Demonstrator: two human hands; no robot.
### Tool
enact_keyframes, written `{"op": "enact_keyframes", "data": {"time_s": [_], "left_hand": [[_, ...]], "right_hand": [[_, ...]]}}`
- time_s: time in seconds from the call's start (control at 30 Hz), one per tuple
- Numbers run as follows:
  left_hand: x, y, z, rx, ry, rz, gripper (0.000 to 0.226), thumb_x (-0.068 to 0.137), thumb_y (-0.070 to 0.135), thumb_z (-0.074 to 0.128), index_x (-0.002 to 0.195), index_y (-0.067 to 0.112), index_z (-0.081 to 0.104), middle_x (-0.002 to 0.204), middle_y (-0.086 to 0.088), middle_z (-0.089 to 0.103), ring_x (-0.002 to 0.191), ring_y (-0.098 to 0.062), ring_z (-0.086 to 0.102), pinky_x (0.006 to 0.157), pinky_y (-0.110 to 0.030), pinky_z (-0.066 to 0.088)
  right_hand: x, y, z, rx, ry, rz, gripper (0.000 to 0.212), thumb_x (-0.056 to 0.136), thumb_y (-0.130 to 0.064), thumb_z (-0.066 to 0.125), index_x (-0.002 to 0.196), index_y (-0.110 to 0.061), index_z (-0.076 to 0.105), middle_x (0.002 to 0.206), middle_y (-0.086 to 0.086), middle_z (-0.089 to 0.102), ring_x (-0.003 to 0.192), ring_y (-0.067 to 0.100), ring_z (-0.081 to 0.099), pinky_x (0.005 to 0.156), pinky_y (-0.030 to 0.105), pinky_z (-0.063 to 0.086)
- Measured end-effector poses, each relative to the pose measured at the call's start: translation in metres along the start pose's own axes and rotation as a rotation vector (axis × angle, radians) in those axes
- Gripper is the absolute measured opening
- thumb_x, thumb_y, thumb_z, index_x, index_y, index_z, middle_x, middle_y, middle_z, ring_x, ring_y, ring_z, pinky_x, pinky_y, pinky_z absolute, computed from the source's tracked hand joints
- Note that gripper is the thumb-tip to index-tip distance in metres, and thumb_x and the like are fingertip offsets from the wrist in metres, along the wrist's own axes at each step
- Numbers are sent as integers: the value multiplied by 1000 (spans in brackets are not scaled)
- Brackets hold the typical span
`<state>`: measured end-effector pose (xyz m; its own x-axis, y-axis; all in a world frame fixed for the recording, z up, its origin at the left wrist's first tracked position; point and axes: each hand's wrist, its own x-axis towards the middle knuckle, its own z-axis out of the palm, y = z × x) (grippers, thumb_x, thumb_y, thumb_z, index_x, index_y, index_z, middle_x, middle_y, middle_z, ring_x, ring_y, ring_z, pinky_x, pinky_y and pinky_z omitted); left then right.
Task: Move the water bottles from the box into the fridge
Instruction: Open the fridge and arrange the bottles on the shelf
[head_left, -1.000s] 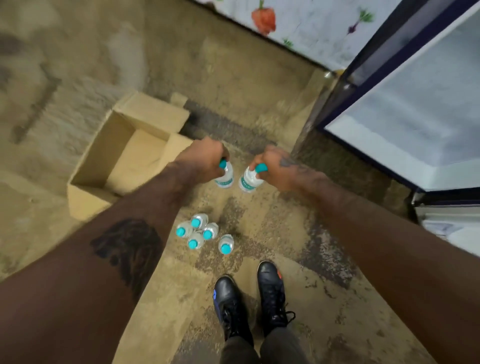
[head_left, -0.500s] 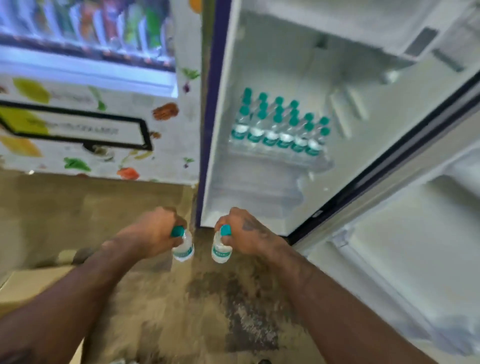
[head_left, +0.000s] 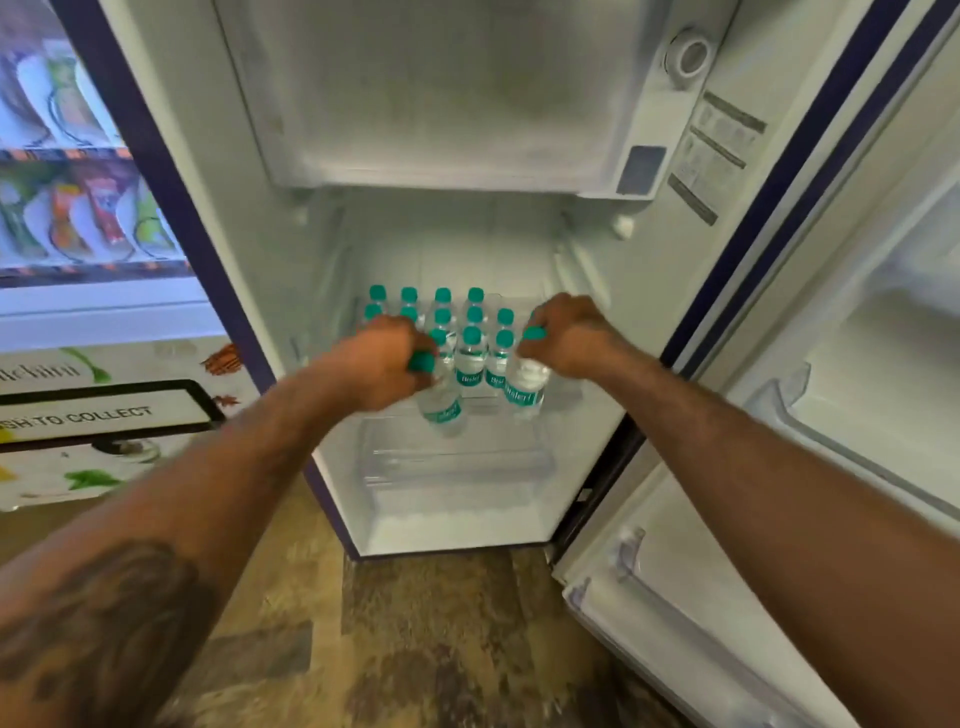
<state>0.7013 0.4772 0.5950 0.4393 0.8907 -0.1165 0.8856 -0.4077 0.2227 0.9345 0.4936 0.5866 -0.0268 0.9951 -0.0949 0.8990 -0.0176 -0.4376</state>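
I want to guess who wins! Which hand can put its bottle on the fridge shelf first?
Probably the right hand: its clear plastic teal-capped bottle hangs beside the standing bottles, by the clear shelf's bare right end. The left hand's bottle hangs lower, in front of them.

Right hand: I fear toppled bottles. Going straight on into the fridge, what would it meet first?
Probably the standing front-row bottles, just left of the bottle the right hand holds; depth is unclear.

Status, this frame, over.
Left hand grips left bottle by its cap; right hand grips right bottle. Both at fridge shelf front, stocked bottles behind. Nothing blocking.
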Motion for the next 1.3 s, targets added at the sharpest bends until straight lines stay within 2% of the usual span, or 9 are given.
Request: {"op": "enact_keyframes", "data": {"time_s": [0.1, 0.17, 0.27, 0.5, 0.6, 0.73, 0.8, 0.87, 1.3], "left_hand": [[46, 3, -25, -25, 93, 18, 31, 93, 31, 64, 121, 19, 66, 114, -9, 60, 102, -29, 58, 95, -40, 48], [76, -1, -33, -30, 163, 67, 28, 93, 30, 64, 117, 17, 67, 111, -11, 60, 99, -30, 59, 91, -40, 49], [118, -7, -32, -15, 222, 110, 32, 93, 29, 64, 121, 13, 65, 111, -14, 59, 100, -30, 58, 86, -34, 44], [194, -27, -3, -40, 313, 101, 31, 93, 26, 64, 122, 15, 62, 115, -13, 55, 102, -31, 58, 87, -35, 46], [221, -34, 15, -36, 317, 88, 33, 93, 25, 64, 124, 14, 61, 117, -14, 54, 102, -31, 58, 88, -36, 46], [257, -37, 28, -22, 292, 58, 34, 94, 27, 64, 126, 16, 62, 122, -15, 54, 107, -34, 57, 91, -38, 46], [276, -36, 33, -34, 253, 58, 36, 94, 29, 64, 127, 16, 62, 125, -16, 54, 111, -36, 55, 95, -39, 45], [291, -33, 38, -33, 206, 41, 38, 94, 29, 63, 129, 15, 61, 127, -16, 53, 115, -35, 53, 99, -39, 43], [327, -22, 88, -77, -6, 15, 43, 89, 26, 70, 129, 16, 60, 130, -11, 57, 114, -28, 57, 96, -36, 47]], "right_hand": [[37, 6, -17, 76, 97, 24, 33, 87, -27, 69, 108, -1, 67, 109, 12, 67, 98, 26, 64, 89, 34, 54], [61, 12, -18, 128, 210, 10, 29, 86, -22, 68, 101, 3, 68, 102, 15, 67, 94, 29, 64, 80, 35, 53], [95, 23, -12, 213, 344, 60, 25, 84, -19, 68, 97, 3, 69, 96, 16, 67, 83, 25, 62, 63, 21, 43], [149, 49, 7, 220, 490, 211, 35, 94, -23, 59, 123, -5, 58, 127, 17, 49, 108, 26, 55, 78, 16, 32], [172, 67, 18, 210, 491, 229, 34, 96, -23, 53, 126, -7, 54, 129, 12, 44, 107, 21, 50, 74, 8, 25], [212, 86, 32, 179, 446, 227, 36, 98, -22, 53, 129, -5, 51, 110, 1, 47, 101, 11, 46, 67, -6, 26], [227, 91, 35, 130, 420, 228, 35, 96, -25, 56, 126, -7, 55, 126, 10, 51, 113, 20, 53, 88, 11, 38], [242, 94, 41, 86, 364, 211, 35, 93, -25, 60, 122, -7, 59, 131, 12, 53, 115, 26, 55, 95, 26, 42], [269, 113, 86, -18, 55, 176, 47, 89, -26, 68, 130, -7, 56, 131, 10, 58, 119, 25, 55, 99, 30, 44]]}}
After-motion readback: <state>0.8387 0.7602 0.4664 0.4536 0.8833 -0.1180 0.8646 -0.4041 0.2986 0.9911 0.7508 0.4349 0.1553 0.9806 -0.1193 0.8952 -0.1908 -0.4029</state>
